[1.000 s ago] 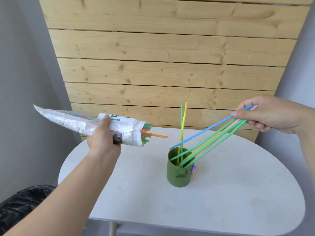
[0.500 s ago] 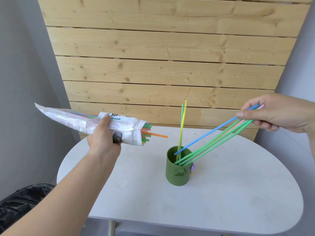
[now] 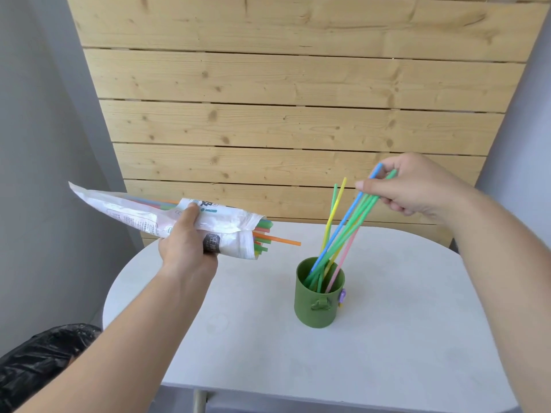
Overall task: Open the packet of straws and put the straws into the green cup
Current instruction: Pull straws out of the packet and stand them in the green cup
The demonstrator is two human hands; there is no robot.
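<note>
My left hand [image 3: 188,242] grips the white printed straw packet [image 3: 140,214] above the table's left side. Its torn mouth points right, with green and orange straw ends [image 3: 269,238] sticking out. The green cup [image 3: 318,305] stands upright near the middle of the white table [image 3: 402,338]. My right hand [image 3: 413,186] pinches the top ends of a bunch of blue, green and pink straws [image 3: 347,226], whose lower ends are inside the cup. A yellow straw and a green straw [image 3: 333,210] lean in the cup on their own.
A wooden slat panel [image 3: 283,114] stands close behind the table. A black bin bag [image 3: 38,359] sits low at the left, beside the table's edge. Grey walls close in on both sides.
My right hand has swung the bunch of straws up and left, from a shallow slant to a steeper one, and their lower ends have gone deeper into the cup. The left hand holds still.
</note>
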